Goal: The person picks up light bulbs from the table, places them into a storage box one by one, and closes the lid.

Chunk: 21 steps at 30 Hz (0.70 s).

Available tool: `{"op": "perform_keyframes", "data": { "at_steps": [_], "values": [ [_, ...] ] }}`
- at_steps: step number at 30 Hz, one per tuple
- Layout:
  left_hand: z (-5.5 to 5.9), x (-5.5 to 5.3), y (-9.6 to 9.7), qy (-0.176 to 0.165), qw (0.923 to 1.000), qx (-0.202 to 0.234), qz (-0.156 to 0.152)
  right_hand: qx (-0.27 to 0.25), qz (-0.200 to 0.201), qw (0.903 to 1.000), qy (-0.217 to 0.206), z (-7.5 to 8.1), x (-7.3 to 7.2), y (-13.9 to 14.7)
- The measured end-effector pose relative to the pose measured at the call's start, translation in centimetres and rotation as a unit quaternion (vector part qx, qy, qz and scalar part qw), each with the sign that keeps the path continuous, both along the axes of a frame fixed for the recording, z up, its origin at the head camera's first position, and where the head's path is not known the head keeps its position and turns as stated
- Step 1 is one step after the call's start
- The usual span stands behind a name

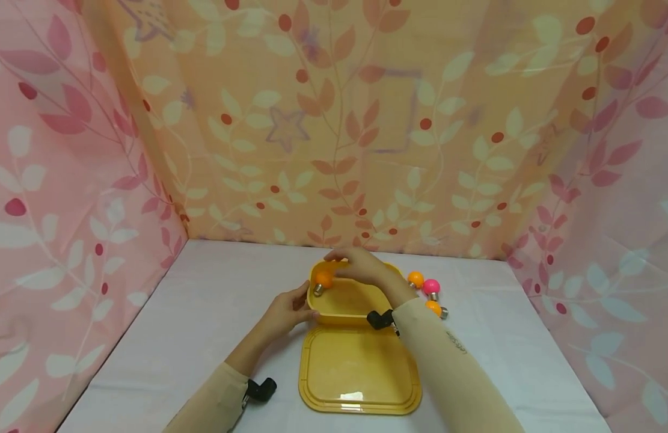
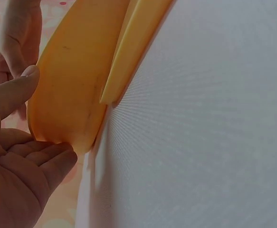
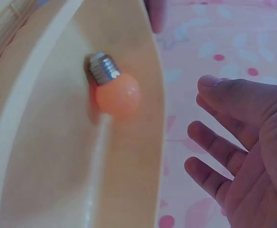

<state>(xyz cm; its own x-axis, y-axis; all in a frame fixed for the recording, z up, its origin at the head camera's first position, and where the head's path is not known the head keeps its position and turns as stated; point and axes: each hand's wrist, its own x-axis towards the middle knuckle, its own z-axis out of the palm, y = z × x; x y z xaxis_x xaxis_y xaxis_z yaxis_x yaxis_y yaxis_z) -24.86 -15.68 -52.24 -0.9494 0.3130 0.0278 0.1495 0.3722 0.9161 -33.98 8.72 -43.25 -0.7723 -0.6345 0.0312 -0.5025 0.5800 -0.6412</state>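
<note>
A yellow plastic box [image 1: 339,320] sits on the table, and one orange light bulb [image 1: 324,279] with a silver screw base lies inside it, by the left end. My left hand [image 1: 287,310] holds the box at its left end; the left wrist view shows the thumb at the rim and the fingers against the outer wall [image 2: 67,95]. Over the far side of the box is my right hand [image 1: 361,266]. Its fingers [image 3: 214,142] are spread and relaxed in the right wrist view, apart from the bulb [image 3: 118,96], with nothing between them.
Right in front of the box lies a flat yellow lid [image 1: 361,373]. To the box's right are a pink bulb [image 1: 432,286] and two orange bulbs, one farther back [image 1: 415,279] and one nearer [image 1: 433,308], partly behind my right sleeve. Patterned cloth walls [image 1: 334,180] surround the white table.
</note>
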Motion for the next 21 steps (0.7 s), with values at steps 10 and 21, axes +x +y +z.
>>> {"op": "perform_keyframes", "data": {
  "at_steps": [10, 21],
  "values": [
    [0.2, 0.0, 0.1, 0.001, 1.0000, -0.008, 0.005, -0.014, -0.036, 0.9986, 0.037, 1.6, 2.5, 3.6],
    [0.0, 0.0, 0.1, -0.003, 1.0000, -0.003, 0.008, -0.040, -0.084, 0.9914, 0.092, 1.9, 5.6, 6.9]
  ]
}}
